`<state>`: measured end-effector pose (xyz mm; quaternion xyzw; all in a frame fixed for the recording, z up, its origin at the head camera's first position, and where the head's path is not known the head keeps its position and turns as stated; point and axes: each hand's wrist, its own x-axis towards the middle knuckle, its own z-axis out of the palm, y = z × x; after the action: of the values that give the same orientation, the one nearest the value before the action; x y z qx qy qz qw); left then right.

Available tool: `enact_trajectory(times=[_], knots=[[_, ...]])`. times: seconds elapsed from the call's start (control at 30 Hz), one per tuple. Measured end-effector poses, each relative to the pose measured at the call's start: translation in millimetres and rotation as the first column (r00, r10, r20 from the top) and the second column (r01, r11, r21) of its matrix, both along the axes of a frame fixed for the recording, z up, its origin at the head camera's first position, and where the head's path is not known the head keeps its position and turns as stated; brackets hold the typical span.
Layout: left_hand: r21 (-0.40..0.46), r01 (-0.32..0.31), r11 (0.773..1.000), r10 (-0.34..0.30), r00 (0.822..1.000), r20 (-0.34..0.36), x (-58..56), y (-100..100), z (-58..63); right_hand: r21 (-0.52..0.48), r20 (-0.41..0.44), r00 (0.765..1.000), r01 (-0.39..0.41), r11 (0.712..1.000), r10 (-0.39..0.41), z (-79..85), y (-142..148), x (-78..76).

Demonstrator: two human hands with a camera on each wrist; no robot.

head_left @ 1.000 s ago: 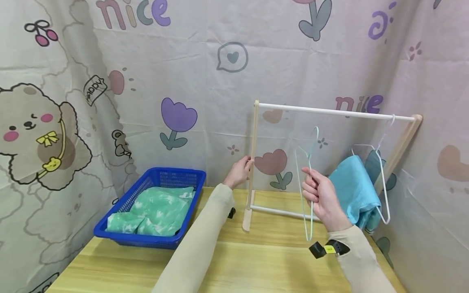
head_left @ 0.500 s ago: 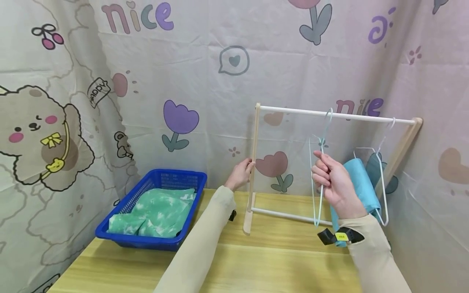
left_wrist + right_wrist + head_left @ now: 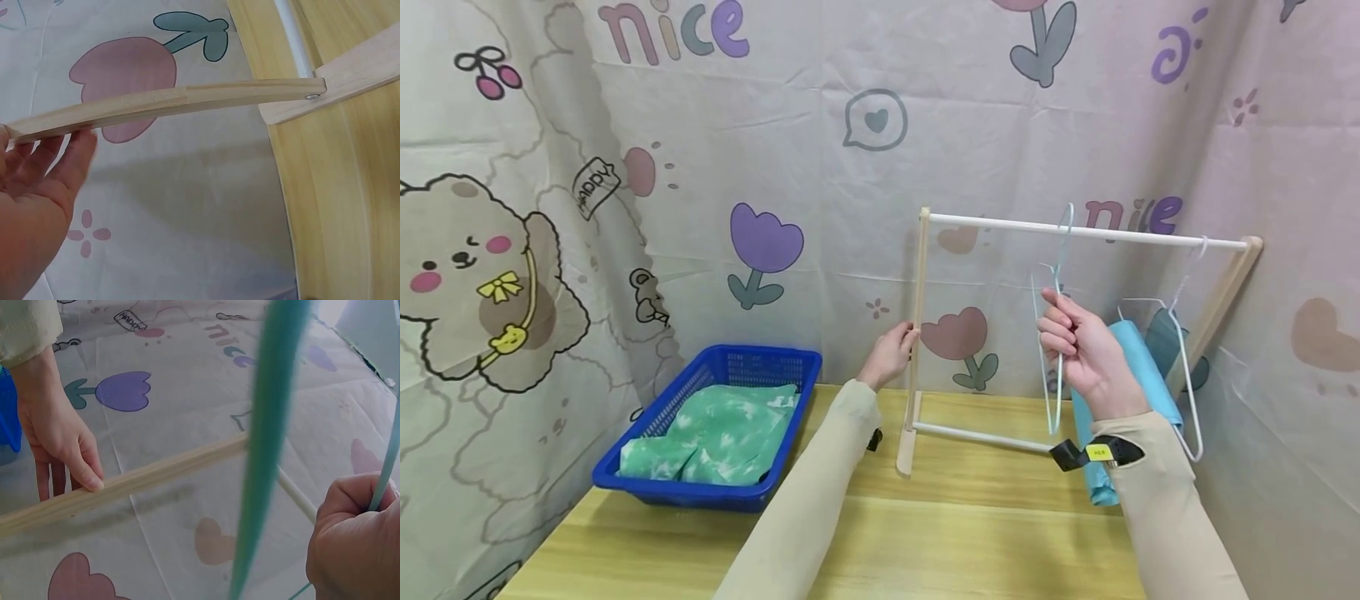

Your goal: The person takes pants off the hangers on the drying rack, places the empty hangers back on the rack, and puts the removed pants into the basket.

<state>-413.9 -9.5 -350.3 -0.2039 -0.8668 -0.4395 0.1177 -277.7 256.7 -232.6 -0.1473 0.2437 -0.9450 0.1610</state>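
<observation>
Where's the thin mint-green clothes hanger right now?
Head view, right of centre: the thin mint-green clothes hanger is gripped in the right hand, its hook overlapping the white top rail, left of the white hanger. Whether it's hooked on is unclear.

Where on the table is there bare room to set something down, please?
In front of the rack, between left sleeve and right sleeve, lies the widest bare stretch of table. A smaller one lies in front of the blue basket, beside the left sleeve. The rack's right end is crowded: turquoise cloth, white hanger and right hand overlap in the head view.
</observation>
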Motion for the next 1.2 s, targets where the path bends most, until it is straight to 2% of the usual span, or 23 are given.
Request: enact_trajectory(times=[0.17,0.4,0.63,0.77,0.93,1.07,1.1,1.2], knots=[[0.036,0.021,0.999,-0.022,1.000,0.016,1.6,-1,-1.1,-0.005,0.039,0.999,-0.012,1.000,0.012,2.3,0,-7.9],[0.021,0.017,1.000,-0.016,0.999,-0.041,-0.3,-3,-2.8,-0.028,0.084,0.996,-0.039,0.999,0.042,-2.4,-2,-20.7],[0.045,0.032,0.999,-0.031,0.999,-0.014,2.7,-2,-1.7,0.065,0.102,0.994,0.029,0.997,-0.036,-15.7,-4,-24.8],[0.051,0.031,0.998,-0.031,0.999,-0.006,4.6,-3,-2.0,0.168,0.071,0.992,0.087,0.982,-0.101,-18.8,-4,-22.5],[0.039,0.022,0.999,-0.022,1.000,-0.023,4.7,-4,-3.1,0.316,-0.003,0.985,0.164,0.934,-0.172,-21.4,-1,-16.4],[0.036,0.015,0.999,-0.015,1.000,-0.017,4.3,-4,-3.3,0.412,-0.062,0.974,0.222,0.884,-0.216,-25.9,4,-9.7],[0.040,0.016,0.999,-0.016,1.000,-0.012,4.2,-3,-3.4,0.442,-0.079,0.970,0.243,0.864,-0.232,-27.1,5,-7.3],[0.053,0.022,0.998,-0.022,1.000,-0.001,4.1,-3,-3.7,0.538,-0.149,0.947,0.319,0.780,-0.284,-31.5,9,-0.5]])
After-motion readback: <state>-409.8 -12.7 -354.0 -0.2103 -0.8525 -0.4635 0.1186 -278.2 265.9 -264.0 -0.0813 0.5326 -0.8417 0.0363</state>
